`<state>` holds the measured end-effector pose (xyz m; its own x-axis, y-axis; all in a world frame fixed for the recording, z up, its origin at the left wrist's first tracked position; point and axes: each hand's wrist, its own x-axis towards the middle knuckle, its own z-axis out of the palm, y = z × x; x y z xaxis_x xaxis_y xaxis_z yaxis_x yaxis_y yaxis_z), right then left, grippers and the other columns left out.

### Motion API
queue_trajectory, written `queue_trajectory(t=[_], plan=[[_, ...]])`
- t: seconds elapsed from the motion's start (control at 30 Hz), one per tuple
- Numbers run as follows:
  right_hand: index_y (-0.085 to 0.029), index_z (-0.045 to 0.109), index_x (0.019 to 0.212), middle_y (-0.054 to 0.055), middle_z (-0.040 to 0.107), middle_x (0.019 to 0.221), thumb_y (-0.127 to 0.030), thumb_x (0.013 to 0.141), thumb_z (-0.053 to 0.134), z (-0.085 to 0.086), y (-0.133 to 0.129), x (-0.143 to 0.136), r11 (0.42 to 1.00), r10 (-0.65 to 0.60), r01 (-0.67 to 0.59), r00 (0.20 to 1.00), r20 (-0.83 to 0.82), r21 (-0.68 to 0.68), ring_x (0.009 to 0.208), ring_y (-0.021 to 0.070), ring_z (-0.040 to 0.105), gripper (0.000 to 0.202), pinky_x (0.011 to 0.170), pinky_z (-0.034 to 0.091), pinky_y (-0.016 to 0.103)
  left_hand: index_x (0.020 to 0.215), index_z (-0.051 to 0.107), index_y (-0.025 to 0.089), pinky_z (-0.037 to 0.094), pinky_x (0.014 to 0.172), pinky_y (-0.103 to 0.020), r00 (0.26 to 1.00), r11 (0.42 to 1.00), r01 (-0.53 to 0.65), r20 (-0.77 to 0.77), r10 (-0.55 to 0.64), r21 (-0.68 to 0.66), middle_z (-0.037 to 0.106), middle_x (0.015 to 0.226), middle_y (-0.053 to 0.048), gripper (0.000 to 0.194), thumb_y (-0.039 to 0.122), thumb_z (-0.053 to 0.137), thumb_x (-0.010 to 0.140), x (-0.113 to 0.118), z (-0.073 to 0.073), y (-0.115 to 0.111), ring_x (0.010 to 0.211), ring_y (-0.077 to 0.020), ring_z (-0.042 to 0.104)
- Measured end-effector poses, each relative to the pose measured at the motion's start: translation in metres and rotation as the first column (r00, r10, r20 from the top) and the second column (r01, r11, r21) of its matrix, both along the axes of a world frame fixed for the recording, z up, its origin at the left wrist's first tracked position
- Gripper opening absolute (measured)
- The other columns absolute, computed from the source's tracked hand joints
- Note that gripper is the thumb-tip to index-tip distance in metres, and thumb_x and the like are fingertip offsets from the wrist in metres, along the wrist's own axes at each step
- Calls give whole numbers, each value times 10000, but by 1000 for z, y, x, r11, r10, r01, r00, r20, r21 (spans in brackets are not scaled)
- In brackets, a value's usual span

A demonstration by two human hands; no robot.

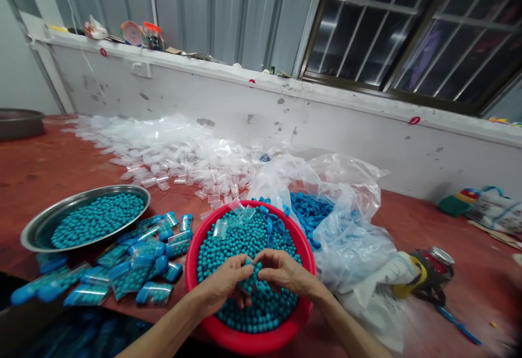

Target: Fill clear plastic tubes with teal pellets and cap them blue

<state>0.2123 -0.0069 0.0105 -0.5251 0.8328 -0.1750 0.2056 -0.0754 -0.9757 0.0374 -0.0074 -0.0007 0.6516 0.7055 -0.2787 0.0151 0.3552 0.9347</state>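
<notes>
A red basin (pixel 310 249) holds many blue-green beads (pixel 261 314), with a few clear plastic sleeves (pixel 221 228) and blue caps (pixel 280 224) lying on them. Over the middle of the beads, my left hand (pixel 228 282) is closed, its thumb and fingers pinched around something small. My right hand (pixel 281 271) meets it from the right, thumb and forefinger pinched together close to the left fingertips. Blue-green beads show between the two hands, but the held item is mostly hidden by the fingers.
Filled bead containers (pixel 142 260) lie left of the basin, before a metal tray (pixel 142 195) of beads. Clear sleeves (pixel 171 140) are heaped along the wall. Right of the basin are bagged blue caps (pixel 312 211), a plastic bag (pixel 350 238), a jar (pixel 440 260) and a blue pen (pixel 459 325).
</notes>
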Motion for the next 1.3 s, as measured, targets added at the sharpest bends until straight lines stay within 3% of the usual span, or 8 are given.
queue_trajectory(t=[0.3, 0.43, 0.53, 0.63, 0.73, 0.93, 1.13, 1.3], plan=[[-186, 473, 770, -75, 539, 522, -198, 707, 519, -10, 7, 18, 982, 152, -127, 971, 186, -139, 339, 58, 444, 79, 377, 363, 166, 778, 423, 173, 257, 302, -129, 976, 991, 37, -217, -8, 130, 484, 538, 78, 286, 442, 494, 712, -7, 2, 2, 320, -28, 406], [-184, 545, 786, -3, 594, 725, -149, 748, 495, -6, 10, 27, 964, -42, -142, 754, 655, 224, 665, 141, 577, 73, 598, 439, 246, 784, 401, 178, 271, 338, -131, 984, 993, -100, -141, 108, 58, 541, 587, 50, 313, 474, 479, 720, -11, 3, 3, 389, -58, 497], [-198, 567, 938, 84, 555, 1032, -130, 839, 378, -3, 23, 23, 825, -373, -208, 498, 783, 526, 918, 217, 529, 224, 745, 414, 344, 792, 403, 176, 287, 359, -139, 984, 990, -141, -107, 143, 29, 556, 616, 43, 310, 463, 493, 717, -12, 0, 3, 429, -76, 540], [-200, 561, 1000, 107, 483, 1196, -108, 863, 337, -9, 40, 15, 706, -474, -402, 344, 811, 583, 1091, 265, 433, 278, 870, 343, 446, 805, 406, 177, 284, 361, -141, 982, 988, -152, -106, 155, 36, 554, 617, 45, 293, 446, 492, 725, -12, -3, 3, 434, -78, 545], [-163, 584, 914, 118, 519, 1166, -80, 851, 352, -17, 49, 7, 704, -448, -427, 352, 822, 567, 1182, 271, 353, 255, 963, 237, 472, 809, 406, 177, 291, 367, -140, 978, 985, -169, -114, 173, 40, 551, 617, 47, 278, 428, 491, 726, -13, -3, 4, 451, -79, 550], [-148, 506, 1042, 89, 654, 857, -198, 836, 438, -17, 33, -4, 783, -395, -328, 393, 830, 528, 816, 222, 607, 223, 714, 447, 314, 805, 402, 178, 303, 372, -150, 977, 986, -164, -131, 168, 40, 571, 639, 34, 298, 443, 495, 705, -11, -3, 6, 466, -92, 563], [-169, 468, 1185, 88, 546, 1157, -258, 868, 372, -5, 10, -14, 842, -288, -12, 835, 469, 540, 1071, 186, 486, 343, 904, 365, 302, 809, 416, 181, 228, 326, -142, 956, 971, -217, -178, 232, 98, 524, 577, 63, 302, 461, 471, 712, -10, -5, 8, 363, -51, 454], [-207, 599, 1008, 1, 570, 710, -299, 843, 378, -8, 6, -17, 950, -165, 100, 965, 204, 296, 630, 126, 529, 291, 604, 446, 246, 815, 422, 182, 289, 331, -145, 965, 967, -210, -125, 228, 148, 490, 586, 72, 282, 437, 489, 718, -8, -4, 5, 383, -51, 452]])
